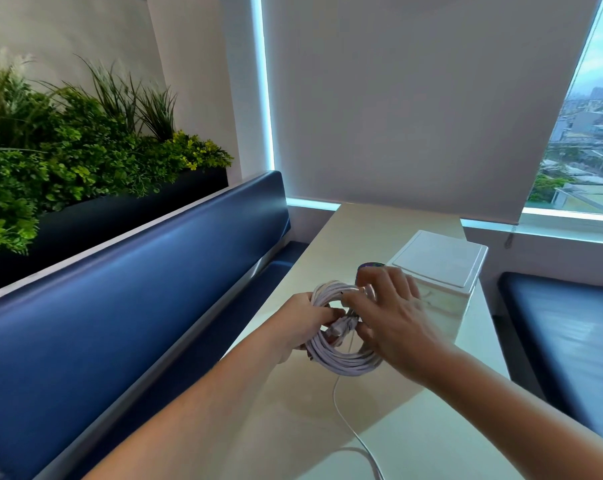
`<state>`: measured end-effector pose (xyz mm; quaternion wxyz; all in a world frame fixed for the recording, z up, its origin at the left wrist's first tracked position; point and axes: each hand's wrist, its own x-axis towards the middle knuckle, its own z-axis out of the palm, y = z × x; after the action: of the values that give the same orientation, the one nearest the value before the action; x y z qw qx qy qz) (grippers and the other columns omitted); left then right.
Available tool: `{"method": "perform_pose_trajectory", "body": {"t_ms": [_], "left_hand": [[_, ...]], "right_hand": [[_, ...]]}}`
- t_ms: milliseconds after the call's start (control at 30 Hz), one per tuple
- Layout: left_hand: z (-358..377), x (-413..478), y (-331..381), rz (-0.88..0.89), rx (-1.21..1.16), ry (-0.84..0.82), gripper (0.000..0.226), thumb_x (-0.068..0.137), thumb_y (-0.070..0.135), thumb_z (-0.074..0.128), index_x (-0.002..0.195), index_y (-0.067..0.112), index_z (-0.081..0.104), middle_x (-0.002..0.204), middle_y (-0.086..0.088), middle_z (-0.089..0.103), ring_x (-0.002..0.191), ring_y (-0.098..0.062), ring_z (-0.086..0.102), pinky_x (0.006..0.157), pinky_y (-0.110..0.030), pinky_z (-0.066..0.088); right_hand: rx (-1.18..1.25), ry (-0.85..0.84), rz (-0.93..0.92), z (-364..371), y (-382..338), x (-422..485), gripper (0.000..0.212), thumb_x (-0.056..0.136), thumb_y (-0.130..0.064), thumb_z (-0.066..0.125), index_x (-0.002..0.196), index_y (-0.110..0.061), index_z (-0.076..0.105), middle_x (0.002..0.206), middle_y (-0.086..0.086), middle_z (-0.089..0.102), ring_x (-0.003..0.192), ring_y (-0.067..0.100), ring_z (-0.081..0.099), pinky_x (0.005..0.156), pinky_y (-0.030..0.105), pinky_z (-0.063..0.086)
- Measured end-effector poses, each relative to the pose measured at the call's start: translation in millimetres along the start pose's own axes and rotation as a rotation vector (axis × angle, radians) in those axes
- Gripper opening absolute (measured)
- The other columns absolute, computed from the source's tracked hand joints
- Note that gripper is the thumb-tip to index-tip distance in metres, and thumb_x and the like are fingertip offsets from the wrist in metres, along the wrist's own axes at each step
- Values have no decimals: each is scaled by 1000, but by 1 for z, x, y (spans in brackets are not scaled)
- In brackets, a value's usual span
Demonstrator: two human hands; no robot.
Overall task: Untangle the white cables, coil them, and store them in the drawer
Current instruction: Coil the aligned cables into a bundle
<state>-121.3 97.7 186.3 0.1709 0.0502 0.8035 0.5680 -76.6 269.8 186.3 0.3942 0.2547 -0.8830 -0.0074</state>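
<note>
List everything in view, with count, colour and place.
cable coil: one, white, held above the table
cable tail: one, white, trailing toward the table's near edge
storage box: one, white, on the table behind the hands
round object: one, dark, beside the box, mostly hidden
table: one, cream, centre
benches: two, blue, left and right of the table
plants: one row, green, upper left, in a black planter
blind: one, white, over the window
left hand: one, gripping the coil's left side
right hand: one, fingers pinching the coil's top

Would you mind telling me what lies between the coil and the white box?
The right hand, gripping the coil, fills that stretch in the head view.
</note>
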Motion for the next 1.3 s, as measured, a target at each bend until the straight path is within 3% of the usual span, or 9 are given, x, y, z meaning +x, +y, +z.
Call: {"method": "perform_pose_trajectory", "body": {"t_ms": [133,400,633,800,1000,1133,1300], "left_hand": [[-3,0,3,23,51,-4,9,90,15,56,96,14,63,80,-7,68,67,-19,64,62,-28,51],[-7,-1,7,31,30,-71,10,92,17,54,96,13,62,68,-1,64,56,-13,61,56,-23,49],[-5,-1,3,-4,-75,-96,21,93,23,56,105,9,66,74,-3,68,63,-17,65,62,-26,51],[-7,-1,1,62,-43,-92,16,86,29,63,94,15,66,73,0,68,65,-14,64,71,-33,48],[-10,-2,-4,53,-80,-171,18,95,32,61,108,22,67,97,-5,73,85,-23,69,80,-38,52],[-13,-5,-4,39,-79,-222,23,97,35,58,118,28,64,110,-7,72,91,-27,71,68,-30,53],[-17,-7,-2,61,-141,-247,24,98,29,59,119,19,62,81,-6,67,67,-19,65,59,-26,48]], "right_hand": [[-103,-55,-171,0,3,4,26,72,-18,59,98,-23,59,105,4,49,94,28,44,79,42,45],[-149,-194,-163,-3,3,10,34,63,-31,64,96,-25,63,100,2,50,89,26,42,75,40,43],[-152,-279,-123,-7,2,12,38,60,-36,71,96,-29,64,103,3,51,92,27,44,76,41,45],[-139,-216,-164,-5,2,8,28,67,-37,58,92,-24,59,98,4,51,89,28,43,73,40,46],[-17,-92,-151,2,1,1,24,78,-39,58,95,-22,57,100,1,42,91,26,40,78,37,41],[211,-47,-7,4,-1,-4,23,86,-38,51,95,-19,58,106,0,41,96,24,39,80,31,38],[461,-87,135,6,0,-4,23,91,-38,46,98,-20,58,111,-5,37,104,17,34,86,19,27]]}}
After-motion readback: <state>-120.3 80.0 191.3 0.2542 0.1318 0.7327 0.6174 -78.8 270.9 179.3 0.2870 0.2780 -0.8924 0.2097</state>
